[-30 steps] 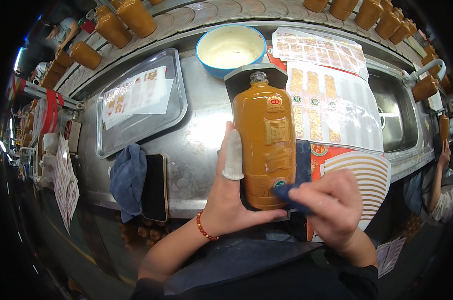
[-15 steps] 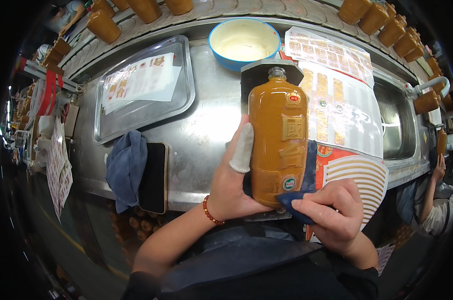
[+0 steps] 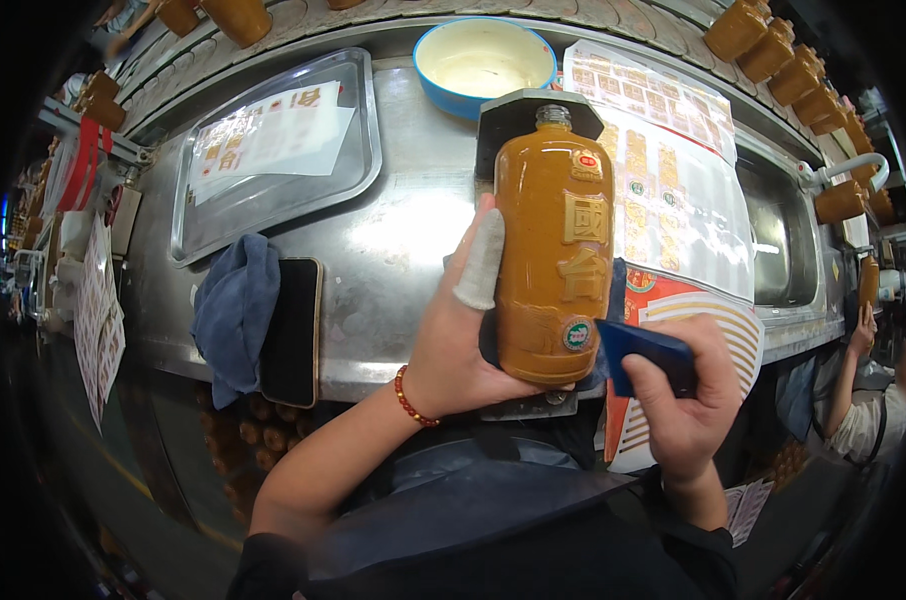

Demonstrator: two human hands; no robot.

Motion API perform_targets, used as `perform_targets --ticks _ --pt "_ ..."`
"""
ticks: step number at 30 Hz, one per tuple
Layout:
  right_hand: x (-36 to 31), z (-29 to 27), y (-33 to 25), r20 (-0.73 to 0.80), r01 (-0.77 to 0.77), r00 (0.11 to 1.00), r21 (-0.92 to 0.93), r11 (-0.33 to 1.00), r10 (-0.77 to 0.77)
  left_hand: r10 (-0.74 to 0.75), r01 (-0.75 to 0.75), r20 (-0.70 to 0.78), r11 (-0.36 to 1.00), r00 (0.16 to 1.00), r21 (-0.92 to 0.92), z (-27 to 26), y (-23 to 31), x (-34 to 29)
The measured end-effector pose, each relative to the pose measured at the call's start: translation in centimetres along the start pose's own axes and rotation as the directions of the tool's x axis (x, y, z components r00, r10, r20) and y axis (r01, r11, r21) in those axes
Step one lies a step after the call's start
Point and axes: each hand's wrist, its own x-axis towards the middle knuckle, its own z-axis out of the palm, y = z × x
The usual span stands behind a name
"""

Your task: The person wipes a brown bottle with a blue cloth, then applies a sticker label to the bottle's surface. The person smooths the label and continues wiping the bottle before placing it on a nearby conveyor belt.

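Note:
My left hand (image 3: 453, 340) grips the left side and lower end of a brown glazed bottle (image 3: 548, 240) with raised gold characters and an uncapped neck. A pale finger cot (image 3: 482, 262) covers one of its digits. The bottle leans back against a dark angular stand (image 3: 493, 125), with dark blue cloth showing beneath it. Just right of the bottle's base, my right hand (image 3: 698, 400) is closed on a flat, straight-edged blue scraper (image 3: 648, 358). One corner of the scraper is close to the round green label (image 3: 577, 334); I cannot tell whether it touches.
Sticker sheets (image 3: 683, 210) lie to the right, before a sink (image 3: 788, 250). A blue-rimmed bowl (image 3: 485, 70) stands behind. On the left are a metal tray (image 3: 368, 150) with sheets, a blue cloth (image 3: 235, 315) and a phone (image 3: 293, 335). Another person's arm (image 3: 853, 360) shows far right.
My right hand has moved up and slightly right from the bottle's lower corner, turning so the blue scraper's flat face shows. My left hand keeps its hold on the bottle. The view has shifted slightly.

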Motion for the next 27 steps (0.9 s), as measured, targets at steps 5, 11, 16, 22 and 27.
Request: perform_targets --ticks 5,11,16,22,27 --pt "-1.9 0.2 2.1 0.038 -0.315 0.947 0.296 0.902 0.319 -0.017 0.017 0.021 1.000 1.000 0.013 1.2 0.8 0.7" --pt "-2.8 -3.8 3.7 0.011 -0.462 0.873 0.346 0.817 0.488 -0.102 0.106 0.042 0.991 0.994 -0.087 3.3 1.8 0.8" --pt "-1.7 -4.1 3.3 0.140 -0.417 0.908 0.376 0.827 0.394 -0.119 0.125 0.057 0.985 0.991 -0.120 3.9 2.4 1.9" --pt "-1.3 -6.1 4.1 -0.050 -0.160 0.985 0.104 0.982 0.165 -0.123 0.126 0.047 0.990 0.991 -0.068 3.5 2.3 1.8" --pt "-0.3 -4.2 0.2 0.032 0.106 0.994 -0.077 0.991 -0.104 -0.081 0.082 0.028 0.995 0.996 -0.054 1.8 2.9 2.1"
